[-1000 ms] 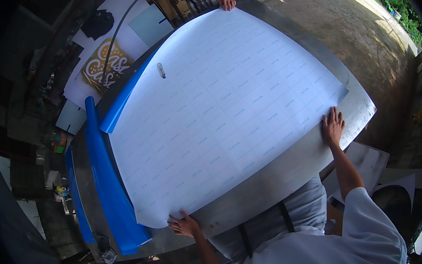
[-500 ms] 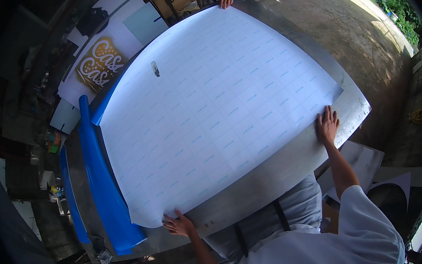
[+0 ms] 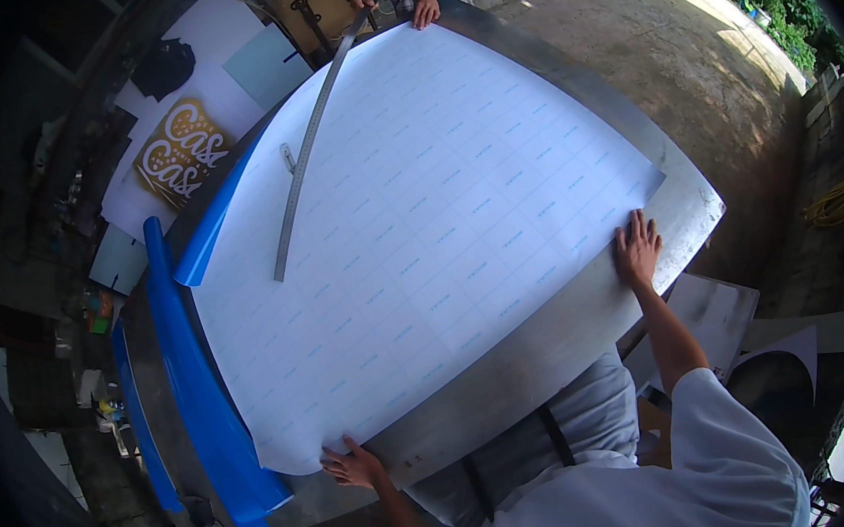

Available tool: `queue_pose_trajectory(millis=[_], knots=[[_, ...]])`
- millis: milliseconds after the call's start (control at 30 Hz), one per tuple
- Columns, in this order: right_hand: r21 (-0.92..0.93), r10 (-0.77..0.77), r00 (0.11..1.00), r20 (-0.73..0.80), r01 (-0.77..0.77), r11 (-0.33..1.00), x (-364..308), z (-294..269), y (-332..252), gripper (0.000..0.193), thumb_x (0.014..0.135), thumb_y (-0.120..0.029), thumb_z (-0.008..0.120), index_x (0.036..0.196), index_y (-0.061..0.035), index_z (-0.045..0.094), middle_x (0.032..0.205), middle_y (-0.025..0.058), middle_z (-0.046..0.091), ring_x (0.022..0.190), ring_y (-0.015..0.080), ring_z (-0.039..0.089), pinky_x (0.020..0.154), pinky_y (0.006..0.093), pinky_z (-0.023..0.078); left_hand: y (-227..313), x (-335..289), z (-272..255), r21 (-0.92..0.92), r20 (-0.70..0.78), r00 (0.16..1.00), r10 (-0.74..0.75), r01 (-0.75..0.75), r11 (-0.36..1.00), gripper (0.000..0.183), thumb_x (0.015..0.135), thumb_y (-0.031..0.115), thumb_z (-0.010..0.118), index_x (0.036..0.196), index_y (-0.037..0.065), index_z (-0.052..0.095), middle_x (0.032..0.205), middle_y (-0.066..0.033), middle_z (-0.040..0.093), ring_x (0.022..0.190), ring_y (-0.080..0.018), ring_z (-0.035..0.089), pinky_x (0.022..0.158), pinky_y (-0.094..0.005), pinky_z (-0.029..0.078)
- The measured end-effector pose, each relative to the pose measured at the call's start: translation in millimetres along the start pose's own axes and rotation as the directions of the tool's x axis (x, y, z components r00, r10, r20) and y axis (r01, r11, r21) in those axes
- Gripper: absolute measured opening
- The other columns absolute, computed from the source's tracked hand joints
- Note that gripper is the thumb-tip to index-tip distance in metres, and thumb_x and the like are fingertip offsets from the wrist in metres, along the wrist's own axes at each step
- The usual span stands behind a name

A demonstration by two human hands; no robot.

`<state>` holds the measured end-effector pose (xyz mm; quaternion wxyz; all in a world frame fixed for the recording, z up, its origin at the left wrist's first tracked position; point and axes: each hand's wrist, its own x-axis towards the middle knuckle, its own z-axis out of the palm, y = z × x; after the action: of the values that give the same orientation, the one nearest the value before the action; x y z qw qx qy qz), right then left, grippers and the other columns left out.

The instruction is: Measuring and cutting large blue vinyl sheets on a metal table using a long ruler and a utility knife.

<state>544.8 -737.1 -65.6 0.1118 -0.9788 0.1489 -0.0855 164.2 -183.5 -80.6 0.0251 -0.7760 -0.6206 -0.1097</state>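
A large white backing sheet, printed with a grid and small blue marks, lies over the metal table. My left hand rests open on its near left edge, fingers spread. Further right, my right hand lies open and flat at the sheet's right-hand near edge, partly on bare metal. Across the far left of the sheet runs a long metal ruler, its far end in a co-worker's hand. Close beside the ruler lies a small cutter-like tool.
The co-worker's other hand presses the sheet's far corner. Blue film curls along the table's left side. At the far left leans a board with a yellow and white design. A coiled yellow hose hangs at right.
The co-worker has brought the metal ruler onto the sheet. More blue film shows at the sheet's far left edge. The view has shifted slightly; my hands stay at the near edge.
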Motion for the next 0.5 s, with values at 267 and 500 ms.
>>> queue_pose_trajectory(millis=[267, 500], knots=[[-0.008, -0.012, 1.000, -0.008, 0.011, 1.000, -0.4, -4.1, -2.2, 0.058, 0.098, -0.042, 0.040, 0.146, -0.0107, 0.033, 0.153, 0.0056, 0.032, 0.142, 0.0346, 0.024, 0.115, 0.0528, 0.017, 4.7, -0.9, -5.4, 0.013, 0.013, 1.000, -0.001, 0.001, 1.000, 0.074, 0.092, 0.065, 0.039, 0.146, 0.014, 0.034, 0.149, -0.0240, 0.031, 0.139, -0.0375, 0.028, 0.107, -0.0592, 0.025], [-0.023, -0.016, 0.999, -0.030, 0.015, 1.000, 0.2, -1.3, 2.1, 0.058, 0.098, -0.042, 0.040, 0.147, -0.0108, 0.033, 0.153, 0.0058, 0.032, 0.142, 0.0346, 0.024, 0.114, 0.0535, 0.018, 4.1, -2.3, -3.1, 0.022, 0.017, 1.000, 0.006, -0.007, 1.000, 0.074, 0.092, 0.065, 0.038, 0.146, 0.015, 0.034, 0.149, -0.0231, 0.032, 0.139, -0.0378, 0.028, 0.107, -0.0590, 0.024]])
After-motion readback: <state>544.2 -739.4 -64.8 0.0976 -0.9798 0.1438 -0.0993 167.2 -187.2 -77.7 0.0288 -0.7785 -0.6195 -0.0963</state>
